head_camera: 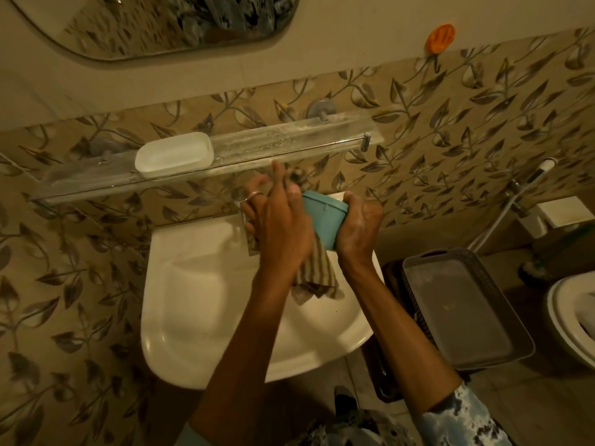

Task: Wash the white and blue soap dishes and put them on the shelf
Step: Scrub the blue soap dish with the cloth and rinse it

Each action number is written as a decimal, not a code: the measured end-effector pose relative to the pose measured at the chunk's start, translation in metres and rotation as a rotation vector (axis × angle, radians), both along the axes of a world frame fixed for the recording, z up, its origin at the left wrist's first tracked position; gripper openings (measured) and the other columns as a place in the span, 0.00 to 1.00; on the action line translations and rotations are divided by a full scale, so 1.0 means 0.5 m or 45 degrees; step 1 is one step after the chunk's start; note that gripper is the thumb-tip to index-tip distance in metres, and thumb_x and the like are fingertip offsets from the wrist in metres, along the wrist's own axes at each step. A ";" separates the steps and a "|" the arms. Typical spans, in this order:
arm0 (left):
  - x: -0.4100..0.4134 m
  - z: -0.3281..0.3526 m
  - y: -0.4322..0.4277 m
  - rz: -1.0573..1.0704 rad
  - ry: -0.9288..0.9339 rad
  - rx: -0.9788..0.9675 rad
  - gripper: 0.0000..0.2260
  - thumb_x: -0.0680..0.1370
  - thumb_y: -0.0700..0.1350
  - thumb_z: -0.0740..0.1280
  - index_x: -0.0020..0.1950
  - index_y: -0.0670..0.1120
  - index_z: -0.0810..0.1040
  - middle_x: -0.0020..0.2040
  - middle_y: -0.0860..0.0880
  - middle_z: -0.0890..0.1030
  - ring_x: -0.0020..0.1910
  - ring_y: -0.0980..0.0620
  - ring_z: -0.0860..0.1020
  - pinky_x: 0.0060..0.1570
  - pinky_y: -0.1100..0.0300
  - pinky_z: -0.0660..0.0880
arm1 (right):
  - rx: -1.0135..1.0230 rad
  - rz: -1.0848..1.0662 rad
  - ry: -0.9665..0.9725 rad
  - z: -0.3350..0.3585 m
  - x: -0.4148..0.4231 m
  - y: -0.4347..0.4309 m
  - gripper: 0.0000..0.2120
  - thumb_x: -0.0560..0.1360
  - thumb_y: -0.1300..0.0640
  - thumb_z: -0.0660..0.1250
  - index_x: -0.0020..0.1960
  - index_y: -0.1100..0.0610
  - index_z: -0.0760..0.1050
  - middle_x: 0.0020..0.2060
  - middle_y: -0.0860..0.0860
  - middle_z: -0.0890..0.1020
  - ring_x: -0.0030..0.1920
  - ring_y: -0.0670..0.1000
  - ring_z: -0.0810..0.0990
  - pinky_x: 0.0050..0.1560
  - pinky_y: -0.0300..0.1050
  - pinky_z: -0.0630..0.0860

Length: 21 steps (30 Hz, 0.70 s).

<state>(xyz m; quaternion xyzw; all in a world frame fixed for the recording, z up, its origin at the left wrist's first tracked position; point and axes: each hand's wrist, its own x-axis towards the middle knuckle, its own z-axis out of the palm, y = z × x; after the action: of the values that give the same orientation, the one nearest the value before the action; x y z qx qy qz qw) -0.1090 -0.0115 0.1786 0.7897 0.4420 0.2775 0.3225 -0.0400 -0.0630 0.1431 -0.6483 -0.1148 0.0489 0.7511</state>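
Blue plastic shows between the two hands: the blue soap dish (325, 220) is held above the back edge of the white sink (199, 300), tilted on its side, with the right hand (357, 230) curled round its right end and clamped on it. The left hand (277, 226) lies over a striped cloth (317, 275) and presses it against the dish's left end; its fingers are spread and mostly straight, one of them wearing a ring (254, 195). The loose end of the cloth hangs below the hands over the basin. The white soap dish (174, 156) sits upright on the left part of the glass shelf (289, 140), which is fixed to the leaf-patterned tiled wall (483, 123) just above the sink. A mirror (128, 27) hangs higher up on the wall, and an orange hook (440, 37) is stuck up to the right. Right of the sink stands a grey basket (463, 313), and beyond it the rim of a toilet (566, 320) shows. A patterned sleeve (463, 416) covers the right forearm near the elbow.
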 end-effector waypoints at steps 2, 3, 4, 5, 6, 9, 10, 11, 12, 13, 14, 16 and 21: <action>-0.004 0.001 -0.001 0.014 -0.026 -0.120 0.25 0.78 0.56 0.46 0.75 0.56 0.58 0.69 0.46 0.61 0.69 0.45 0.60 0.70 0.41 0.57 | -0.011 -0.014 0.057 -0.004 -0.009 -0.002 0.17 0.72 0.54 0.58 0.26 0.59 0.70 0.23 0.51 0.74 0.29 0.54 0.74 0.30 0.48 0.69; -0.007 0.002 -0.027 -0.006 0.017 -0.040 0.26 0.77 0.57 0.45 0.76 0.57 0.56 0.69 0.47 0.61 0.69 0.46 0.59 0.70 0.43 0.57 | -0.050 -0.002 0.031 -0.014 -0.008 -0.007 0.17 0.74 0.55 0.59 0.27 0.59 0.69 0.25 0.49 0.74 0.30 0.52 0.76 0.32 0.48 0.71; -0.010 0.004 -0.063 -0.032 0.069 0.083 0.27 0.76 0.59 0.44 0.76 0.58 0.55 0.70 0.47 0.60 0.69 0.46 0.58 0.70 0.46 0.56 | -0.141 0.060 -0.009 -0.031 -0.005 -0.012 0.15 0.75 0.56 0.60 0.30 0.57 0.71 0.28 0.47 0.75 0.33 0.48 0.78 0.34 0.47 0.72; -0.015 0.006 -0.097 -0.053 0.108 0.207 0.28 0.75 0.60 0.43 0.76 0.58 0.54 0.70 0.46 0.60 0.68 0.47 0.57 0.68 0.51 0.53 | -0.277 0.179 -0.042 -0.043 -0.006 -0.018 0.12 0.76 0.55 0.62 0.34 0.55 0.73 0.32 0.46 0.77 0.37 0.43 0.79 0.37 0.46 0.74; -0.021 0.006 -0.118 -0.066 0.135 0.296 0.29 0.75 0.60 0.43 0.76 0.57 0.55 0.70 0.46 0.61 0.67 0.48 0.56 0.65 0.56 0.50 | -0.367 0.274 -0.069 -0.047 -0.008 -0.022 0.09 0.76 0.54 0.63 0.37 0.54 0.74 0.35 0.46 0.77 0.39 0.39 0.80 0.39 0.46 0.75; -0.021 -0.003 -0.065 -0.078 0.140 0.220 0.25 0.77 0.57 0.46 0.75 0.58 0.57 0.70 0.47 0.60 0.67 0.48 0.58 0.65 0.51 0.54 | -0.234 0.042 -0.077 -0.031 -0.017 -0.016 0.18 0.76 0.56 0.60 0.27 0.53 0.68 0.25 0.52 0.75 0.30 0.51 0.79 0.28 0.49 0.69; -0.020 -0.006 -0.032 -0.047 0.111 0.100 0.23 0.78 0.56 0.47 0.74 0.57 0.60 0.69 0.47 0.61 0.67 0.48 0.60 0.66 0.49 0.56 | -0.170 0.011 -0.025 -0.014 -0.027 -0.015 0.18 0.74 0.55 0.59 0.26 0.55 0.66 0.24 0.55 0.73 0.28 0.58 0.76 0.28 0.52 0.69; -0.018 -0.005 -0.001 -0.016 0.061 -0.042 0.21 0.80 0.54 0.48 0.73 0.56 0.63 0.68 0.48 0.62 0.67 0.48 0.61 0.67 0.48 0.56 | -0.110 0.004 0.032 0.007 -0.038 -0.010 0.18 0.72 0.54 0.58 0.25 0.56 0.64 0.23 0.56 0.71 0.27 0.59 0.73 0.29 0.53 0.69; -0.015 -0.008 0.019 0.009 0.011 -0.182 0.20 0.81 0.53 0.49 0.71 0.54 0.66 0.67 0.48 0.63 0.68 0.47 0.63 0.67 0.47 0.55 | -0.083 -0.016 0.088 0.009 -0.042 -0.009 0.18 0.72 0.55 0.59 0.25 0.55 0.62 0.23 0.54 0.70 0.27 0.56 0.71 0.30 0.52 0.68; -0.014 -0.011 0.021 0.033 -0.011 -0.256 0.19 0.81 0.52 0.49 0.70 0.53 0.68 0.67 0.48 0.64 0.68 0.47 0.64 0.68 0.46 0.55 | -0.049 -0.031 0.157 0.014 -0.048 -0.009 0.19 0.74 0.57 0.60 0.26 0.54 0.61 0.24 0.51 0.68 0.28 0.51 0.69 0.32 0.51 0.66; -0.016 -0.011 0.008 0.052 0.007 -0.238 0.19 0.81 0.53 0.49 0.71 0.54 0.66 0.68 0.48 0.65 0.68 0.46 0.64 0.68 0.46 0.56 | -0.027 -0.034 0.207 0.008 -0.046 -0.011 0.20 0.75 0.60 0.61 0.27 0.53 0.60 0.25 0.50 0.67 0.29 0.48 0.69 0.34 0.50 0.66; -0.020 -0.018 -0.051 0.034 0.142 0.016 0.22 0.79 0.56 0.47 0.74 0.59 0.59 0.70 0.47 0.63 0.67 0.46 0.62 0.65 0.45 0.59 | -0.073 -0.019 0.077 -0.008 -0.044 -0.021 0.20 0.76 0.65 0.62 0.28 0.52 0.63 0.26 0.45 0.66 0.29 0.44 0.71 0.35 0.46 0.69; -0.028 -0.037 -0.134 -0.120 0.312 0.518 0.26 0.78 0.61 0.43 0.72 0.56 0.64 0.68 0.46 0.64 0.64 0.45 0.61 0.59 0.44 0.63 | -0.119 0.207 -0.044 -0.044 -0.047 -0.038 0.15 0.74 0.62 0.66 0.32 0.53 0.66 0.31 0.46 0.72 0.31 0.45 0.74 0.35 0.34 0.71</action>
<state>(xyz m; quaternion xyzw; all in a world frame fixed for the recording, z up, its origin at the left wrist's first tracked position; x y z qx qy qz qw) -0.1231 -0.0786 0.1601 0.8860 0.3754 0.2475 0.1132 -0.0632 -0.0821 0.1209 -0.6720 -0.1776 0.1041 0.7114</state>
